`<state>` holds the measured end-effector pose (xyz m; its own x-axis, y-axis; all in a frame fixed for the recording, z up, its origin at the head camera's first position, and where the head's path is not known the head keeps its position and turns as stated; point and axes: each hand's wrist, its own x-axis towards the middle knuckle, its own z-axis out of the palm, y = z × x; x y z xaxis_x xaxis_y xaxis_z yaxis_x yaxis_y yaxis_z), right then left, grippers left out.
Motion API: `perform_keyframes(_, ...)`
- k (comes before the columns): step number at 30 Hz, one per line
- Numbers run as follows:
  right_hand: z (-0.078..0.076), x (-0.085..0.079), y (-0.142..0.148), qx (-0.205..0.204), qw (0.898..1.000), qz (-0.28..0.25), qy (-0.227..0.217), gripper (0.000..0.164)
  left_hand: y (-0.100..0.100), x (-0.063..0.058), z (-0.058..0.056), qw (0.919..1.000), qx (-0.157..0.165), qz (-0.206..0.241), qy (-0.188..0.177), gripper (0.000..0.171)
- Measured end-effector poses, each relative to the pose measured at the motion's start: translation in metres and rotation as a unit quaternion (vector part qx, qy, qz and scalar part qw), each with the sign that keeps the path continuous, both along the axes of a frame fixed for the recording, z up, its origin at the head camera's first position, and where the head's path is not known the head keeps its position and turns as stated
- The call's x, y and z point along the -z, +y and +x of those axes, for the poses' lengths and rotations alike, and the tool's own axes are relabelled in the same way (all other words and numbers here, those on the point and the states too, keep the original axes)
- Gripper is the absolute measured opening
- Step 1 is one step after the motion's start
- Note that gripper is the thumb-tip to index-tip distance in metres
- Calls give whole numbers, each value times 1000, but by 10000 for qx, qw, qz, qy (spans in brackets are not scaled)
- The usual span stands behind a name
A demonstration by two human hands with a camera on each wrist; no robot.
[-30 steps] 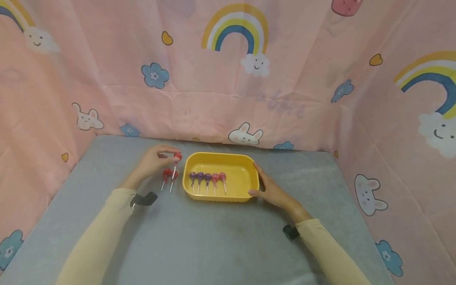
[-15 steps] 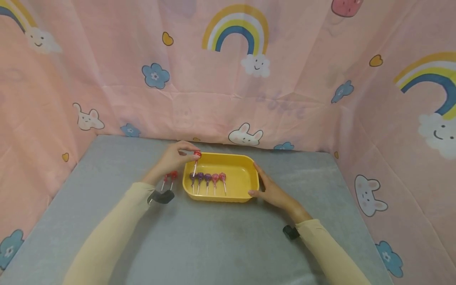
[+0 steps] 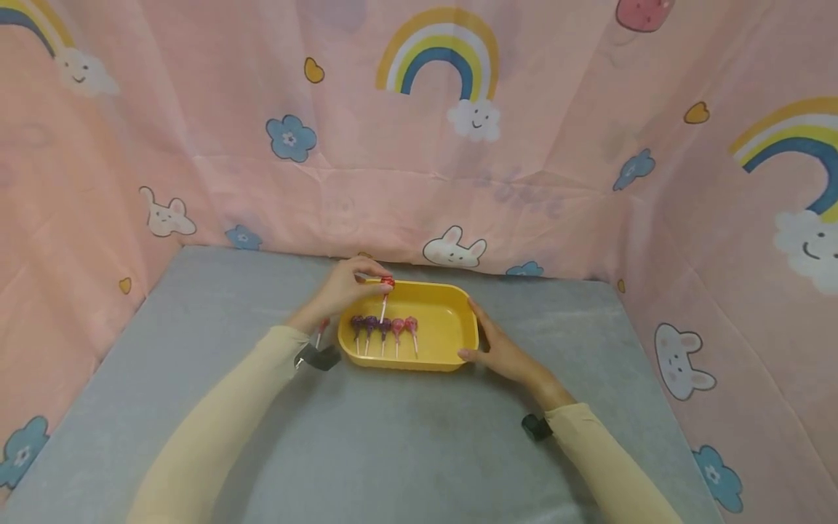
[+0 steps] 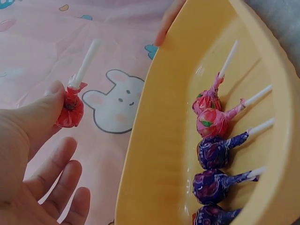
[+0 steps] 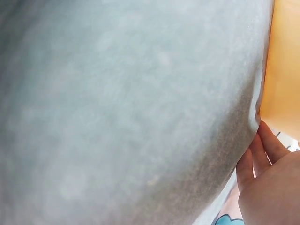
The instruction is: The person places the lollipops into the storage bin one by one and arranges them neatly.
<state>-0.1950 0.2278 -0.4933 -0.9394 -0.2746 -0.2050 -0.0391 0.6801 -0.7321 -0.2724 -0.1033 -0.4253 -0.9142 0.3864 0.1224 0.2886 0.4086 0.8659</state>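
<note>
My left hand [image 3: 343, 287] pinches a red-wrapped lollipop [image 3: 388, 281] by its head between thumb and finger. Its white stick points down into the yellow tub [image 3: 412, 366], over the row lying inside. In the left wrist view the other fingers [image 4: 60, 187] of that hand stay off the candy. Lined up in the tub are several purple lollipops [image 4: 213, 152] at the left and two pink lollipops [image 4: 213, 123] to their right, sticks toward me. My right hand [image 3: 500, 349] holds the tub's right end, thumb at the front corner and fingers along the outer wall.
Left of the tub, partly hidden by my left wrist, a red lollipop [image 3: 322, 329] lies on the grey tabletop [image 3: 419, 444]. A pink patterned curtain [image 3: 366, 204] hangs close behind the table and down both sides.
My left hand has carried the red lollipop rightward from the table, past the tub's left rim to above the lollipop row. The right hand and tub have stayed in place.
</note>
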Motion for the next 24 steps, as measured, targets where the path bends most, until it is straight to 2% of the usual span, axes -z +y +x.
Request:
perform_keyframes(5, 0, -1, -1, 40, 10000, 0, -28, 105, 7, -2, -2, 10000, 17, -9, 18, 26)
perform_keyframes(11, 2, -3, -2, 61, 10000, -9, -71, 106, 16, -3, -5, 9999, 37, -105, -125, 26)
perform_keyframes(18, 1, -2, -2, 109, 9998, 62, -137, 107, 27, 3, -9, 9989, 37, -50, -458, 26)
perform_keyframes(24, 1, -2, -2, 96, 9998, 110, -161, 107, 37, 11, -10, 9990, 145, 73, -407, 25)
